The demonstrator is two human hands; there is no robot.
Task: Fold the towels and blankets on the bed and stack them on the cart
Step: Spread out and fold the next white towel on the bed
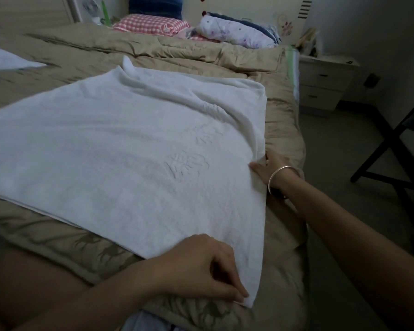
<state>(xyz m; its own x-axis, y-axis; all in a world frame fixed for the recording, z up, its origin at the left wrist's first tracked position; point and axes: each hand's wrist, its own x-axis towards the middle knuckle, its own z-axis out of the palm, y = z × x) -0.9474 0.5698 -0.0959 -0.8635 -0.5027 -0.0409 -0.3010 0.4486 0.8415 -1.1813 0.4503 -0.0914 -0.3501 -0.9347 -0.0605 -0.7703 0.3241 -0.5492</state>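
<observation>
A large white towel (129,149) with an embossed pattern lies spread over the tan quilt (81,46) of the bed, its far end rumpled. My left hand (201,268) pinches the towel's near right corner between thumb and curled fingers. My right hand (273,168), with a silver bracelet on the wrist, holds the towel's right edge further up, its fingers tucked under the cloth. Another white cloth (7,58) lies at the far left of the bed. No cart is in view.
Pillows lie at the head of the bed: a red checked one (151,23) and a floral one (234,32). A white nightstand (323,82) stands to the right of the bed. A dark wooden frame (392,149) stands on the floor at right.
</observation>
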